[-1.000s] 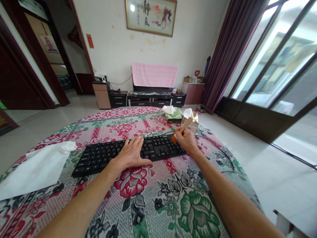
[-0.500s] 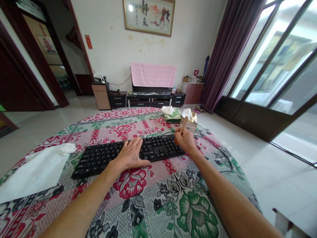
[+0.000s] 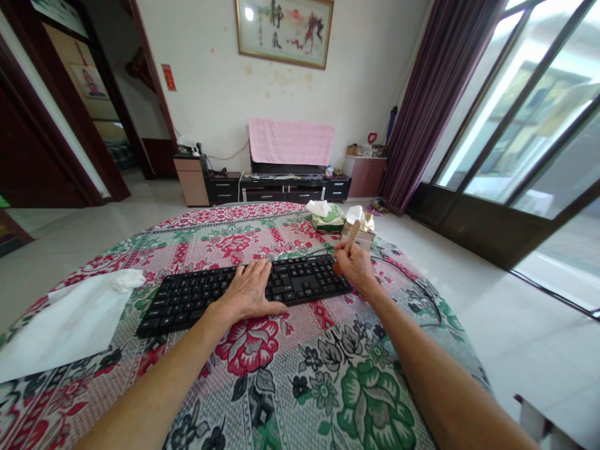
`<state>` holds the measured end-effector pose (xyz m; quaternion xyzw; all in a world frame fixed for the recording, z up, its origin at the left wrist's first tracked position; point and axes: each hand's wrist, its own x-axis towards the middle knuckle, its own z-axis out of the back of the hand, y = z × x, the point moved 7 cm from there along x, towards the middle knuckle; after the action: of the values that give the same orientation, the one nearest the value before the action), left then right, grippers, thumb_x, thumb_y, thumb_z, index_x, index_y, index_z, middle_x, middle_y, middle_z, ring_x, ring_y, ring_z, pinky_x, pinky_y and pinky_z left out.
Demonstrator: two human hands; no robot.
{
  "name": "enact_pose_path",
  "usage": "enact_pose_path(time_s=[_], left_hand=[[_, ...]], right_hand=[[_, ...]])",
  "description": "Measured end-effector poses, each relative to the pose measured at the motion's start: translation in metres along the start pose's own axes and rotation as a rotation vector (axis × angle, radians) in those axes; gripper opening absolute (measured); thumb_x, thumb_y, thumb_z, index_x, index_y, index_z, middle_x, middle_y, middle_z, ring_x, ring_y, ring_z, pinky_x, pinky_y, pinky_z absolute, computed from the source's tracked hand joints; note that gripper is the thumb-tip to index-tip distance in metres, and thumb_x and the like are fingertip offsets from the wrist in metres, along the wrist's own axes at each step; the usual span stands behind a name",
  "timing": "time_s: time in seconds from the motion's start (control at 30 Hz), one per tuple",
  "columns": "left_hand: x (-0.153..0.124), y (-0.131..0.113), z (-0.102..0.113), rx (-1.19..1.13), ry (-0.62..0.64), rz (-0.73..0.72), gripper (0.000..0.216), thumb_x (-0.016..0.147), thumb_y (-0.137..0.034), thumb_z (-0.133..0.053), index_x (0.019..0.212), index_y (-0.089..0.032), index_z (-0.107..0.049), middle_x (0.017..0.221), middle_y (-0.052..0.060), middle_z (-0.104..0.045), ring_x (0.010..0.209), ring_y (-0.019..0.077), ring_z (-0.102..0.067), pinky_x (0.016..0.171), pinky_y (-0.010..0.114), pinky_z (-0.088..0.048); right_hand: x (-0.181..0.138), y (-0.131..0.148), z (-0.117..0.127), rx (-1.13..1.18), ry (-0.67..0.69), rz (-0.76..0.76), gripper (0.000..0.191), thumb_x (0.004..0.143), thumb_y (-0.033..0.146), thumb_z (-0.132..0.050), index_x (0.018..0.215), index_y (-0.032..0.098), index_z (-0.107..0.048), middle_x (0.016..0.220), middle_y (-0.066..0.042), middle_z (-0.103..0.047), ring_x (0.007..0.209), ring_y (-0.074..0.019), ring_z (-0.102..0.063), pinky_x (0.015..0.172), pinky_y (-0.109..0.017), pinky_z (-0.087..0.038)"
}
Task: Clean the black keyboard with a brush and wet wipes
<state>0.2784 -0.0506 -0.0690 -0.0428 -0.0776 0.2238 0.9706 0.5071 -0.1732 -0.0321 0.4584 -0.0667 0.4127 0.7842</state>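
Keyboard (image 3: 281,282), black and full-length, lies aslant on the flowered tablecloth (image 3: 206,256) before us, its left end nearer our body. At far left a white cloth (image 3: 70,325) is spread out, bunched at one corner, apart from the keys. Our left hand (image 3: 248,290) rests palm down across the middle of the board, thumb stretched out along the near edge; we judge that it steadies the board, and firm, even weight there should stop any sliding. Beyond the right end stand a green tissue box (image 3: 328,219) and, just beside it, a gold-topped box (image 3: 366,236). Our right hand (image 3: 358,269), apart from the left, grips a wooden-handled tool (image 3: 354,234), seemingly a brush, its brown head down at the right-hand keys; we cannot tell whether the tip touches them. For this step, short, light strokes along the gaps would probably serve us better than hard scrubbing. At right, the dark cable (image 3: 424,289) loops over the tablecloth; we would do well to leave it slack, clear of our wrist
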Motion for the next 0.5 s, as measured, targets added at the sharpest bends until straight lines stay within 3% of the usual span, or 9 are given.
enact_pose_path(time_s=[0.1, 0.17, 0.33, 0.4, 0.5], left_hand=[[0.000, 0.000, 0.001, 0.000, 0.005, 0.008, 0.112, 0.059, -0.081, -0.051, 0.144, -0.011, -0.028, 0.151, 0.022, -0.028, 0.137, 0.0407, -0.025, 0.110, 0.056, -0.021], [0.000, -0.001, 0.001, -0.006, 0.006, 0.010, 0.112, 0.059, -0.081, -0.051, 0.144, -0.011, -0.028, 0.151, 0.022, -0.027, 0.138, 0.0405, -0.025, 0.111, 0.056, -0.020], [0.000, 0.000, 0.000, 0.003, 0.018, 0.016, 0.113, 0.060, -0.081, -0.050, 0.144, -0.010, -0.027, 0.151, 0.023, -0.026, 0.138, 0.0397, -0.024, 0.110, 0.057, -0.020], [0.000, 0.000, 0.000, 0.005, 0.015, 0.014, 0.112, 0.060, -0.081, -0.050, 0.144, -0.010, -0.027, 0.151, 0.022, -0.027, 0.138, 0.0398, -0.025, 0.110, 0.057, -0.021], [0.000, -0.001, 0.001, -0.007, 0.009, 0.012, 0.110, 0.060, -0.079, -0.052, 0.144, -0.011, -0.028, 0.151, 0.021, -0.028, 0.137, 0.0407, -0.025, 0.110, 0.057, -0.021]], right_hand=[[-0.007, 0.012, -0.016, 0.196, 0.135, 0.065, 0.024, 0.078, 0.029, -0.045, 0.089, 0.018, -0.063, 0.078, -0.003, -0.070, 0.066, -0.0158, -0.060, 0.063, -0.025, -0.044], [-0.009, 0.013, -0.022, 0.180, 0.189, 0.088, 0.022, 0.077, 0.029, -0.045, 0.087, 0.018, -0.062, 0.077, -0.003, -0.070, 0.065, -0.0154, -0.060, 0.062, -0.025, -0.044], [-0.003, 0.001, -0.005, -0.106, 0.028, 0.033, 0.021, 0.075, 0.024, -0.046, 0.084, 0.020, -0.064, 0.062, -0.002, -0.063, 0.062, -0.0178, -0.059, 0.062, -0.027, -0.042], [-0.004, 0.002, -0.002, -0.069, -0.008, 0.012, 0.022, 0.075, 0.025, -0.045, 0.085, 0.019, -0.064, 0.064, -0.003, -0.065, 0.063, -0.0182, -0.060, 0.063, -0.028, -0.042], [-0.009, 0.014, -0.014, 0.170, 0.096, 0.058, 0.024, 0.077, 0.029, -0.045, 0.087, 0.017, -0.062, 0.075, -0.004, -0.069, 0.068, -0.0173, -0.062, 0.064, -0.026, -0.045]])
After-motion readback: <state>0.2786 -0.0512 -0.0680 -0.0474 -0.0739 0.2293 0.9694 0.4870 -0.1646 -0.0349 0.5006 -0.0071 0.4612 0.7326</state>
